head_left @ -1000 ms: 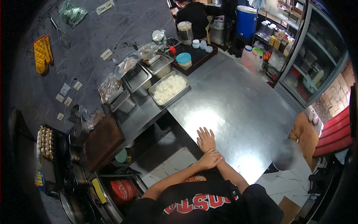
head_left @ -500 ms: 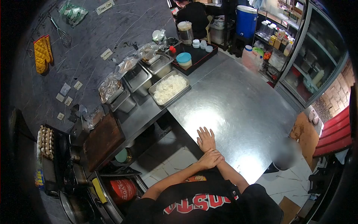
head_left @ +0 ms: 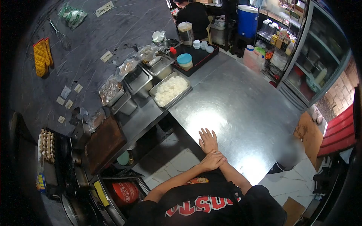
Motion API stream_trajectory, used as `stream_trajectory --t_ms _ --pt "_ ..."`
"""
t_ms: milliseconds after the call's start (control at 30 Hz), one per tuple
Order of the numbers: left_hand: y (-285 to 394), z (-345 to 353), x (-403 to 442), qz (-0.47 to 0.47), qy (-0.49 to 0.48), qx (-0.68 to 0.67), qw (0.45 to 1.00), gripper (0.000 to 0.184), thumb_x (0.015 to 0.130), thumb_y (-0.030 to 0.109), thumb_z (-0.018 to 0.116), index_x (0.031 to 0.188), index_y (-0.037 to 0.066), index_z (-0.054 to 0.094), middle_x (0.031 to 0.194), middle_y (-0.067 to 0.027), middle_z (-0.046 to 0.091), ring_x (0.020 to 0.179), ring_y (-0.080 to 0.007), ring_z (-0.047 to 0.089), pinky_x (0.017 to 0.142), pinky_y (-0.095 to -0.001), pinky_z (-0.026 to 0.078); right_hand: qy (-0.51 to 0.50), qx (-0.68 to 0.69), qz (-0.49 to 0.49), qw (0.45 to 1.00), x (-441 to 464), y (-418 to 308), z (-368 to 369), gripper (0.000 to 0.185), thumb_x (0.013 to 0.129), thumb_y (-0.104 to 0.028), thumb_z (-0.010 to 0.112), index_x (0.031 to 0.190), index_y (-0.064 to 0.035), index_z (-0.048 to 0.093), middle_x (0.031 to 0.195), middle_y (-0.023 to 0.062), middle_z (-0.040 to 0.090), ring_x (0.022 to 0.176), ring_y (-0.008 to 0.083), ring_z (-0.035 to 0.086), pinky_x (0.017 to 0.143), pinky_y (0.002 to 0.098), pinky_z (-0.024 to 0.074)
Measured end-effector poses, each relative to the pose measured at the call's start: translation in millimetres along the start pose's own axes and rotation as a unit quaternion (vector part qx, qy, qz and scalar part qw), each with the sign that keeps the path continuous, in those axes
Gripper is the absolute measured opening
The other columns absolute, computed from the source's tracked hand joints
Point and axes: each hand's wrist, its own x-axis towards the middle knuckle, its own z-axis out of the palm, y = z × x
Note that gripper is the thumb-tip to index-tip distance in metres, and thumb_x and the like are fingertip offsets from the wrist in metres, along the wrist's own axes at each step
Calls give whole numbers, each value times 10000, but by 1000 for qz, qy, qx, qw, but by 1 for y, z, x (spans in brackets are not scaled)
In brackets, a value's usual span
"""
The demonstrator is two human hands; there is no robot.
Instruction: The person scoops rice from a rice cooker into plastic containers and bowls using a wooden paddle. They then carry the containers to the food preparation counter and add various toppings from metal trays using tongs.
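Metal tray of what looks like white rice ahead and to the left, the right hand nearer to it

Closest to the body, the left hand is closed over the right wrist; where its thumb sits underneath, I cannot tell. The right hand is palm down, fingers spread and pointing away from the body. It appears to rest on the steel table, just inside the left edge, and holds nothing that shows.

Beyond the fingertips and to their left, past the corner of the table, the metal tray sits on the adjoining counter, well apart from both hands. Its long axis runs aslant, from near left to far right, and a short side faces far right. The white rice is heaped inside. To its left stand deeper steel pans, and nearer along the counter lies a dark board.

Farther back, a black serving tray carries a tub with a blue lid. Past that, a person in black is beside a tall blue cooler, with a glass-doored fridge off to the right.
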Motion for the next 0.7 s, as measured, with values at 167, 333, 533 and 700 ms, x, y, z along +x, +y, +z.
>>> stream_trajectory --t_ms 167,333,533,700 --pt "0 0 0 -3 -1 2 1000 335 933 241 384 884 39 647 911 -93 634 955 -242 548 906 -373 347 2 4 0 1000 0 0 0 385 859 -219 528 1222 -89 536 1317 71 486 1283 233 366 1086 453 193" --pt "1 -1 0 0 -2 0 1000 328 932 236 393 888 35 648 901 -91 638 946 -241 552 902 -370 348 0 3 1 1000 0 0 1 392 854 -216 537 1224 -87 534 1314 76 487 1282 239 365 1084 459 198" --pt "-1 1 0 11 16 -4 1000 301 926 218 423 881 30 655 880 -89 641 931 -242 556 881 -363 354 5 7 -6 1000 0 1 0 390 854 -213 538 1223 -84 534 1310 83 490 1278 245 370 1080 469 204" --pt "-5 6 -2 2 15 -5 1000 308 931 222 410 878 44 656 887 -93 638 923 -249 556 876 -372 354 -10 -2 4 1000 -1 0 0 397 865 -233 527 1240 -102 526 1332 62 473 1287 225 360 1083 455 201"
